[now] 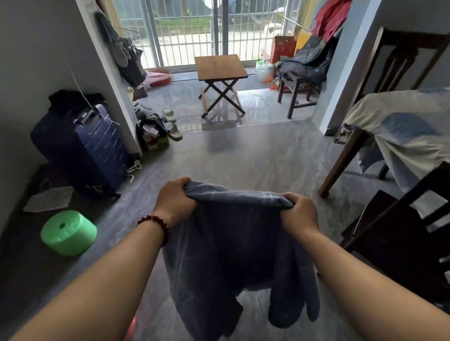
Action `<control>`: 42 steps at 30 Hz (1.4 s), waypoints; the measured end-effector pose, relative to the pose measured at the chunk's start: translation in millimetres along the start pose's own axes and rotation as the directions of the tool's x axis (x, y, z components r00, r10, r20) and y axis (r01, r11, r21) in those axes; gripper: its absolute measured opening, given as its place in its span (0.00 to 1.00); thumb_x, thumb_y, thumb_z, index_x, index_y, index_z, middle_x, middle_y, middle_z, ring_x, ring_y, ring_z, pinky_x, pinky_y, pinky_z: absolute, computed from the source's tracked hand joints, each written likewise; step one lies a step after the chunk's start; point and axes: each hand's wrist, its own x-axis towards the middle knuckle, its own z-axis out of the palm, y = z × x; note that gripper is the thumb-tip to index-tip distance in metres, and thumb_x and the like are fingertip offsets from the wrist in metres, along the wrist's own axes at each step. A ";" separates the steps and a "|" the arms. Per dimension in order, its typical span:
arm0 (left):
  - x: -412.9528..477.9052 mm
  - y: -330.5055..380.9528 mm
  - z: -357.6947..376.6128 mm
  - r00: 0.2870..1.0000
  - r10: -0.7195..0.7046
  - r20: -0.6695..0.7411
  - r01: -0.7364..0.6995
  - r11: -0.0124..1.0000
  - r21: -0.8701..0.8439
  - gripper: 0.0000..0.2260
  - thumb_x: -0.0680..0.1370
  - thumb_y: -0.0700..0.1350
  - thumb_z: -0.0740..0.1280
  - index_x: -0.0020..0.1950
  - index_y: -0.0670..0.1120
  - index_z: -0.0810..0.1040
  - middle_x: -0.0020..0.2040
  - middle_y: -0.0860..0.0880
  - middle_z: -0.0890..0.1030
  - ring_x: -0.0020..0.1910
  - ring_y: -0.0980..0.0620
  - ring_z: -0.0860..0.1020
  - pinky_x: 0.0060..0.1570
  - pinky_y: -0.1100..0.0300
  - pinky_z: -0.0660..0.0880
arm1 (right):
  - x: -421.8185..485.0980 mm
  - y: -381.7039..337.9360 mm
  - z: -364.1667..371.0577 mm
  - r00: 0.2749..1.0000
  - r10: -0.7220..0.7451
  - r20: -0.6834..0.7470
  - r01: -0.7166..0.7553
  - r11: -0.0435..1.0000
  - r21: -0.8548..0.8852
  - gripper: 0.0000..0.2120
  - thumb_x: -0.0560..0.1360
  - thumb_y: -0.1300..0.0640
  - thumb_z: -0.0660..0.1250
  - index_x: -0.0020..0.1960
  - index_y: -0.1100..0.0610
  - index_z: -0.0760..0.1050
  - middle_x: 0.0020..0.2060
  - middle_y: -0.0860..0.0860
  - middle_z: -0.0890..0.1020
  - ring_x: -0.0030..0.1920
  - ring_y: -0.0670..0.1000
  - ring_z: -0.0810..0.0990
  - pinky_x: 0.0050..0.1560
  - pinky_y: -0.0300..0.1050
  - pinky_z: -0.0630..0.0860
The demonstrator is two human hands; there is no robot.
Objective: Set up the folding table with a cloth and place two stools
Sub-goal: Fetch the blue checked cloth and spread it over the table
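We hold a blue-grey cloth [235,252] with faint paler stripes, bunched along its top edge and hanging in loose folds above the floor, close in front of us. Our left hand [175,200], a beaded bracelet [154,225] on its wrist, has its fingers curled tight round one gathered corner; our right hand [299,212] grips the other. The held edge runs left to right between our fists, and the cloth's long axis drops straight down from it. The folding table [220,66] stands opened on crossed legs well ahead of us by the barred glass door [218,15], its brown top bare. A green round stool [68,232] sits on the floor to our left. The navy suitcase [88,148] against the wall is closed, with dark clothing heaped on top.
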 end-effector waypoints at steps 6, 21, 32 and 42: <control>108.3 0.0 -12.1 0.999 0.005 0.054 -0.006 1.000 0.003 0.04 0.70 0.33 0.64 0.42 0.40 0.77 0.41 0.41 0.80 0.50 0.39 0.78 0.44 0.53 0.72 | 100.7 -30.9 26.1 0.998 0.037 -0.050 -0.037 0.999 -0.016 0.13 0.70 0.67 0.63 0.41 0.54 0.82 0.38 0.52 0.84 0.42 0.49 0.81 0.42 0.42 0.74; 326.9 13.7 -13.8 0.997 0.053 0.060 -0.060 0.992 0.115 0.11 0.71 0.38 0.64 0.48 0.51 0.79 0.46 0.46 0.83 0.47 0.45 0.79 0.49 0.56 0.74 | 298.9 -74.5 62.9 0.991 0.078 -0.106 -0.078 0.997 0.004 0.12 0.72 0.68 0.63 0.47 0.59 0.83 0.44 0.54 0.84 0.44 0.48 0.78 0.44 0.39 0.71; 512.9 49.0 -10.5 0.994 0.066 0.083 -0.077 0.989 0.129 0.09 0.68 0.45 0.63 0.43 0.49 0.81 0.45 0.47 0.83 0.47 0.48 0.79 0.51 0.55 0.74 | 489.9 -116.1 66.4 0.997 0.069 -0.037 -0.069 0.998 -0.009 0.13 0.72 0.68 0.63 0.50 0.58 0.82 0.39 0.50 0.81 0.42 0.47 0.77 0.43 0.36 0.69; 637.6 43.6 -0.7 0.997 0.065 0.033 -0.069 0.988 0.140 0.07 0.72 0.40 0.65 0.45 0.49 0.82 0.44 0.49 0.83 0.46 0.50 0.79 0.44 0.61 0.68 | 614.7 -140.1 98.3 0.995 0.098 -0.009 -0.097 0.995 0.029 0.12 0.72 0.67 0.63 0.48 0.56 0.82 0.39 0.49 0.81 0.44 0.48 0.79 0.44 0.37 0.70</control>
